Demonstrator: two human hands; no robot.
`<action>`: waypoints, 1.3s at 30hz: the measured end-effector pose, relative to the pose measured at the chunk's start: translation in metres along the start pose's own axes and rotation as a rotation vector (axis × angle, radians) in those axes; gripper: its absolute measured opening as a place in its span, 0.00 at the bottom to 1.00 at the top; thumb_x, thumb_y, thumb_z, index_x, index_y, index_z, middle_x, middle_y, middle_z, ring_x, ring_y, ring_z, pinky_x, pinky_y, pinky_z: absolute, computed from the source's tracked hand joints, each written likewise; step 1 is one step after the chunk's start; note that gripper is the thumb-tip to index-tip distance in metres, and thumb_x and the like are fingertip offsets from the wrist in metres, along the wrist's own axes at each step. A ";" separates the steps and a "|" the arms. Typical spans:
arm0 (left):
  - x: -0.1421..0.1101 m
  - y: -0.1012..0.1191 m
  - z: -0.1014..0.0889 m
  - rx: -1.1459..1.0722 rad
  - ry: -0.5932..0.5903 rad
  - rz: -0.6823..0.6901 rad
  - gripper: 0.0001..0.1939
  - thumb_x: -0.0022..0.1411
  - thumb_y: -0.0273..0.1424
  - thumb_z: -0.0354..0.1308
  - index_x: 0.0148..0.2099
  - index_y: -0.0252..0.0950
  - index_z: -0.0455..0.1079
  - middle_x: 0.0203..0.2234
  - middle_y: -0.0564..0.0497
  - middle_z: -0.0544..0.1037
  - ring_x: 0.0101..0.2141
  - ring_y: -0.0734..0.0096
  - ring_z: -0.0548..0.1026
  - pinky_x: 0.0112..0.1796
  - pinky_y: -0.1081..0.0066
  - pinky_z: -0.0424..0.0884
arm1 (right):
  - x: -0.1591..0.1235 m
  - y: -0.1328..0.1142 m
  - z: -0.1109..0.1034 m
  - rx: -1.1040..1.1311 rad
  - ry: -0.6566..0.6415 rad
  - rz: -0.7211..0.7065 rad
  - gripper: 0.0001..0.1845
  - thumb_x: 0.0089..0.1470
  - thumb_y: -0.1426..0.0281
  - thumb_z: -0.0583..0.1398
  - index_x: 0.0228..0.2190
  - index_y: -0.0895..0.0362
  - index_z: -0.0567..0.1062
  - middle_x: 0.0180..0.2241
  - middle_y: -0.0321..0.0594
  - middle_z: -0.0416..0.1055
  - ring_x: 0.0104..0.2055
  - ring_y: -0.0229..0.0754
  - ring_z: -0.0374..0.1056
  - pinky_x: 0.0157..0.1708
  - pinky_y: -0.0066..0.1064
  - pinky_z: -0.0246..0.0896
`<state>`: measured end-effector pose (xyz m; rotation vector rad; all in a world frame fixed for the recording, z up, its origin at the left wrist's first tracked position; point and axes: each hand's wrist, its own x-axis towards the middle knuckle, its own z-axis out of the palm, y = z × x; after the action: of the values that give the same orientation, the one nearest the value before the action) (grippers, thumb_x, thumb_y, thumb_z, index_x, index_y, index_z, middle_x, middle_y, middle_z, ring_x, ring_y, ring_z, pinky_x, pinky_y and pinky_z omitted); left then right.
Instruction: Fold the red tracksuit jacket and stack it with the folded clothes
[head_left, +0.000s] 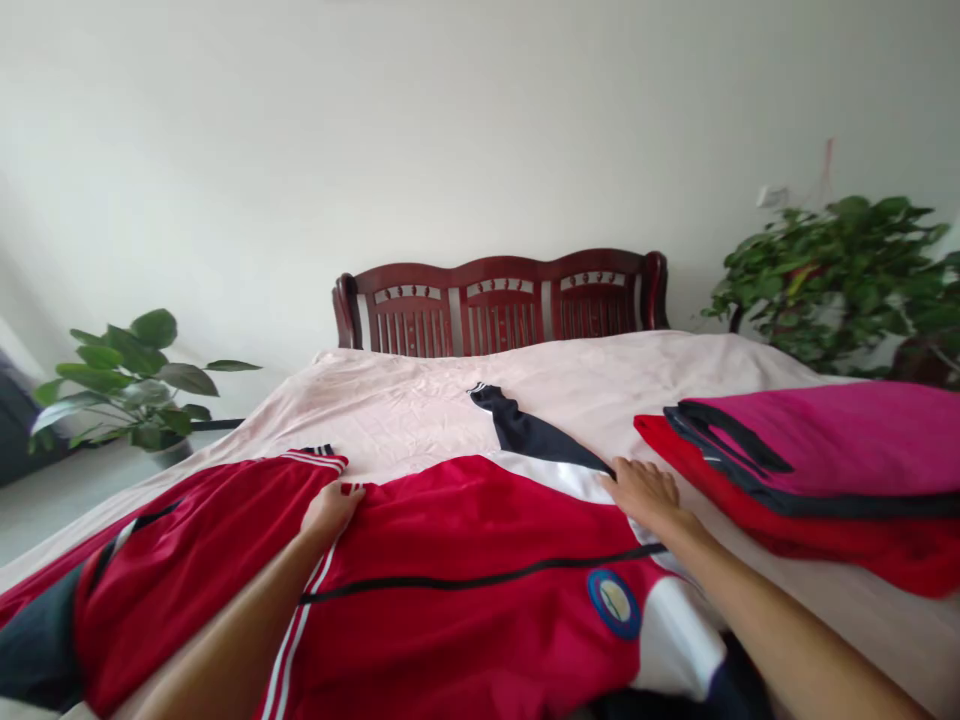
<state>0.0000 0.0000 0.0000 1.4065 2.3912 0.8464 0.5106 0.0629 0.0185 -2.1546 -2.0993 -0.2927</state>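
A red zip jacket [465,520] lies spread sideways on the bed, with a black zipper and a round blue badge. Its white shoulder leads into a dark navy sleeve [529,432] stretched toward the headboard. My left hand [330,512] is closed on the striped hem at the left. At the shoulder, where white meets navy, my right hand [646,492] has its fingers closed on the fabric. Another red garment [217,540], with striped trim and a dark panel, lies beside my left arm.
To the right is a stack of folded clothes [840,440], magenta on top, dark and red below. A pale pink sheet [405,410] covers the bed. Beyond it stands a dark wooden headboard [502,300]. Potted plants stand left [142,375] and right [832,270].
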 end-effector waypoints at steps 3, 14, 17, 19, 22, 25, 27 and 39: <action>0.006 0.002 -0.011 0.125 0.121 -0.055 0.21 0.64 0.47 0.48 0.41 0.34 0.71 0.39 0.35 0.80 0.42 0.48 0.78 0.35 0.63 0.69 | 0.008 -0.001 0.007 -0.010 0.009 -0.050 0.16 0.64 0.62 0.53 0.42 0.61 0.74 0.43 0.54 0.76 0.47 0.54 0.72 0.43 0.41 0.59; -0.001 0.007 -0.005 0.410 0.087 -0.027 0.27 0.69 0.42 0.36 0.59 0.34 0.66 0.52 0.28 0.71 0.48 0.37 0.75 0.42 0.49 0.69 | 0.015 -0.009 0.026 -0.039 0.039 0.006 0.19 0.65 0.60 0.52 0.46 0.59 0.72 0.45 0.54 0.75 0.50 0.53 0.69 0.47 0.41 0.57; -0.020 0.019 -0.012 0.448 0.069 0.089 0.26 0.69 0.39 0.41 0.65 0.37 0.61 0.58 0.32 0.67 0.55 0.39 0.69 0.50 0.49 0.65 | 0.008 -0.010 0.018 -0.033 0.025 0.011 0.20 0.65 0.59 0.51 0.47 0.59 0.73 0.48 0.55 0.73 0.52 0.55 0.67 0.49 0.44 0.57; -0.043 0.024 -0.015 0.449 0.017 0.219 0.27 0.69 0.40 0.42 0.65 0.37 0.61 0.60 0.36 0.67 0.57 0.44 0.68 0.54 0.52 0.64 | -0.003 -0.014 0.008 -0.035 0.031 0.005 0.21 0.64 0.61 0.52 0.52 0.60 0.71 0.53 0.56 0.71 0.57 0.57 0.63 0.54 0.48 0.54; -0.089 0.018 -0.008 0.420 -0.098 0.456 0.27 0.70 0.41 0.42 0.65 0.38 0.62 0.61 0.40 0.68 0.60 0.52 0.66 0.59 0.57 0.60 | -0.031 -0.024 -0.006 -0.010 0.095 -0.104 0.27 0.62 0.63 0.54 0.60 0.57 0.64 0.62 0.53 0.61 0.66 0.57 0.52 0.63 0.49 0.43; -0.130 0.002 0.006 0.440 -0.146 0.574 0.28 0.69 0.44 0.47 0.67 0.44 0.61 0.64 0.44 0.66 0.65 0.52 0.60 0.63 0.53 0.53 | -0.067 -0.031 -0.008 0.112 0.133 -0.397 0.29 0.63 0.60 0.52 0.64 0.52 0.60 0.66 0.46 0.57 0.69 0.52 0.48 0.66 0.47 0.40; -0.146 -0.006 0.012 0.477 -0.132 0.610 0.29 0.67 0.45 0.50 0.68 0.46 0.60 0.66 0.44 0.63 0.66 0.49 0.57 0.64 0.49 0.48 | -0.086 -0.030 -0.002 0.183 0.063 -0.552 0.29 0.64 0.61 0.51 0.64 0.52 0.61 0.66 0.44 0.58 0.69 0.50 0.49 0.67 0.47 0.40; -0.204 -0.011 -0.045 0.240 -0.186 0.679 0.22 0.70 0.40 0.49 0.62 0.43 0.67 0.62 0.45 0.68 0.61 0.56 0.67 0.61 0.53 0.63 | -0.215 -0.066 -0.103 0.580 -0.266 -0.873 0.19 0.58 0.60 0.59 0.50 0.48 0.75 0.45 0.38 0.78 0.46 0.44 0.72 0.47 0.32 0.62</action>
<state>0.0746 -0.1954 0.0126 2.3388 1.9246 0.5231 0.4351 -0.1675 0.0681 -0.9289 -2.7020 0.5080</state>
